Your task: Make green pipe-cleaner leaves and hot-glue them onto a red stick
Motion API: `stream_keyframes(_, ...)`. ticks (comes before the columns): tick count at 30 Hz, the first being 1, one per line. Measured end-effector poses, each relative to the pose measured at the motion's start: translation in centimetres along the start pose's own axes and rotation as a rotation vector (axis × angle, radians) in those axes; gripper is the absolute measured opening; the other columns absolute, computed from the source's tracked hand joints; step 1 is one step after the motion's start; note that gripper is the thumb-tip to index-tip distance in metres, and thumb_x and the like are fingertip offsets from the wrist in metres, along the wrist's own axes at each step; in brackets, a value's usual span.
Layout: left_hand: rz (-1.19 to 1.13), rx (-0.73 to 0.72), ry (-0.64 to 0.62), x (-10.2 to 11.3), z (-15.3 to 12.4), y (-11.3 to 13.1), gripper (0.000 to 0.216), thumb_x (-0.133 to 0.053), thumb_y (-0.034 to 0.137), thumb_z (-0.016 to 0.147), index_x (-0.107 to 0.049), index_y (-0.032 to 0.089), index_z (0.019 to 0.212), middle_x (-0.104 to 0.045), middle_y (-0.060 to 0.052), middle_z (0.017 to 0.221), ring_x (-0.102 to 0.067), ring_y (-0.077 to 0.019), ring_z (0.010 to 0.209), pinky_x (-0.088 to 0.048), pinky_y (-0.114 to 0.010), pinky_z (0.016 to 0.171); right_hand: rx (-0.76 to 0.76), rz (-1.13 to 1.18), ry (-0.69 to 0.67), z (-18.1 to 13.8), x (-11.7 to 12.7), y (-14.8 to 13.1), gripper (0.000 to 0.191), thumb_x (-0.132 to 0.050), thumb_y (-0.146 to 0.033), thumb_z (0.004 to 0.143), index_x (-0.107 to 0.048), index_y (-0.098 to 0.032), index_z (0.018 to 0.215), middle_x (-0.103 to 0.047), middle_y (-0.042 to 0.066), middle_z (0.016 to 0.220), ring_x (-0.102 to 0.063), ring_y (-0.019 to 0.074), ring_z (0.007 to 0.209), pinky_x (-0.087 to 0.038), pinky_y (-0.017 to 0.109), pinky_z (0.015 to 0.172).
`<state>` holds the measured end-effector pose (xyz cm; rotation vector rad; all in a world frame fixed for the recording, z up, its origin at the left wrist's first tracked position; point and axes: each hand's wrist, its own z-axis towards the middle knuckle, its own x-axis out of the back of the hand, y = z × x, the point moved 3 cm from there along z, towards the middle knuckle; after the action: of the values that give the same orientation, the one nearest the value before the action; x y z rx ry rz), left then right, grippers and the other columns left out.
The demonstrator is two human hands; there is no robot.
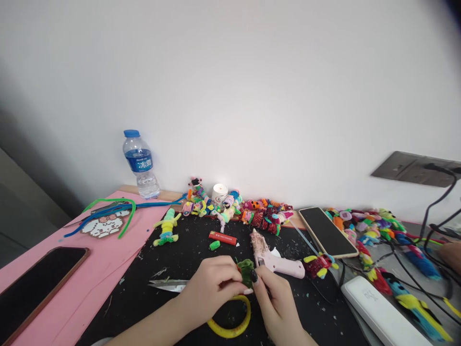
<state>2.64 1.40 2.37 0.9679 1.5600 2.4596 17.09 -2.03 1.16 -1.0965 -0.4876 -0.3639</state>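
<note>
Both my hands meet low in the middle of the head view, over a black mat [194, 250]. My left hand [211, 286] and my right hand [275, 300] pinch a small dark green fuzzy piece [247, 272] between their fingertips. A yellow ring [234, 327] lies under my hands. Silver scissors [167, 285] lie just left of my left hand. A pink glue gun [275, 259] lies just behind my right hand.
Rows of small colourful pipe-cleaner figures [234, 206] line the wall, with more figures [378, 230] at the right. Also here: a water bottle [141, 166], a candle [219, 193], a red lighter [222, 238], two phones [326, 231] [36, 283], a white power bank [382, 312], cables [437, 230] and a pink sheet [101, 259].
</note>
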Motion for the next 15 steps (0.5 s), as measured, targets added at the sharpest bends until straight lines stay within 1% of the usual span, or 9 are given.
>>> stream_keyframes(4, 0.169, -0.094, -0.045, -0.11, -0.35, 0.22, 0.022, -0.049, 0.021, 0.088, -0.06, 0.015, 0.07, -0.055, 0.0, 0.074, -0.052, -0.0099, 0.068, -0.038, -0.019, 0.064, -0.021, -0.02, -0.026, -0.11, -0.34, 0.18, 0.03, -0.03, -0.023, 0.093, -0.033, -0.02, 0.063, -0.036, -0.005, 0.057, -0.033, 0.0089, 0.051, -0.025, 0.021, 0.048)
stream_keyframes(10, 0.378, -0.24, -0.096, -0.09, -0.32, 0.63, 0.033, -0.035, 0.024, 0.094, -0.053, 0.014, 0.068, -0.052, -0.001, 0.073, -0.05, -0.0112, 0.066, -0.037, -0.022, 0.06, -0.064, -0.03, -0.067, -0.18, -0.57, 0.67, 0.03, -0.028, -0.026, 0.093, -0.035, -0.019, 0.064, -0.038, -0.004, 0.059, -0.035, 0.0097, 0.052, -0.026, 0.022, 0.05)
stream_keyframes(15, 0.458, -0.295, -0.096, -0.15, -0.4, 0.58, 0.033, -0.033, 0.023, 0.094, -0.05, 0.015, 0.067, -0.051, -0.001, 0.071, -0.046, -0.011, 0.063, -0.036, -0.022, 0.057, -0.062, -0.043, -0.056, -0.22, -0.49, 0.66, 0.031, -0.028, -0.027, 0.093, -0.034, -0.02, 0.063, -0.037, -0.004, 0.058, -0.035, 0.0097, 0.052, -0.026, 0.022, 0.049)
